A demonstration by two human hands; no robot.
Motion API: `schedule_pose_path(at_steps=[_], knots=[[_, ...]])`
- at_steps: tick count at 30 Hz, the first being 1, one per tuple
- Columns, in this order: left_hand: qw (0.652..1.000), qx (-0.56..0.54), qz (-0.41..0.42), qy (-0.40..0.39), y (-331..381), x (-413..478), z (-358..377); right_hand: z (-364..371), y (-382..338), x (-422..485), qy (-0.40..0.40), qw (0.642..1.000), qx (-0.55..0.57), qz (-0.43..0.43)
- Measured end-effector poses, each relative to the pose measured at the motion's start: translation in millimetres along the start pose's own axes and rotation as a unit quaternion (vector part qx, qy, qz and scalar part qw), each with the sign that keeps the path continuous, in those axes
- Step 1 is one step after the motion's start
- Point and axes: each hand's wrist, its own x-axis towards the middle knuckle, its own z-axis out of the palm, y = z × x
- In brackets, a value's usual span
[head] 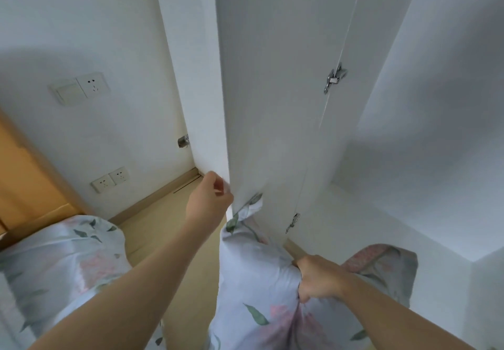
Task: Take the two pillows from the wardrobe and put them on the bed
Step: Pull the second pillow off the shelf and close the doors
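White wardrobe door (272, 104): your left hand (210, 202) grips its edge, fingers curled. Your right hand (319, 278) clutches the floral pillow (253, 281), whose corner touches the door.

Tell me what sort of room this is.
Most likely a bedroom. A tall white wardrobe door with metal hinges stands ahead, the left hand on its edge; floral bedding lies at lower left; the right hand grips a matching floral pillow.
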Motion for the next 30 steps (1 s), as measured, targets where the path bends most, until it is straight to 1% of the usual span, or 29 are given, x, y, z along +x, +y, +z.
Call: schedule_pose_path(at_steps=[2,6,9,14,18,20,22,23,26,30], knots=[[0.999,0.038,0.025,-0.022,5.0,-11.7,6.7,4.6,4.2,-3.7,-0.010,1.000,0.012,0.008],[0.992,0.077,0.067,-0.080,17.7,-34.1,27.5,12.0,19.3,-15.6,-0.015,0.999,0.023,0.023],[0.984,0.096,0.091,-0.116,31.2,-50.1,51.8,21.1,40.6,-33.0,-0.016,0.997,0.054,0.044],[0.982,0.106,0.107,-0.117,60.1,-74.4,90.7,31.6,76.6,-67.8,-0.014,0.995,0.072,0.062],[0.982,0.115,0.108,-0.108,83.2,-95.6,126.7,38.7,105.6,-93.2,0.007,0.993,0.088,0.083],[0.980,0.113,0.108,-0.122,97.4,-104.9,147.7,41.3,122.4,-110.6,0.022,0.988,0.114,0.105],[0.974,0.116,0.123,-0.153,112.0,-113.1,166.9,46.1,141.4,-127.2,0.036,0.981,0.144,0.129],[0.967,0.114,0.139,-0.181,123.9,-120.0,181.8,49.0,155.0,-141.3,0.052,0.976,0.157,0.144],[0.947,0.107,0.172,-0.251,146.0,-122.8,206.2,52.7,175.7,-160.6,0.064,0.968,0.177,0.167],[0.918,0.045,0.264,-0.292,187.0,-135.6,232.0,51.9,198.2,-189.6,0.093,0.955,0.202,0.197]])
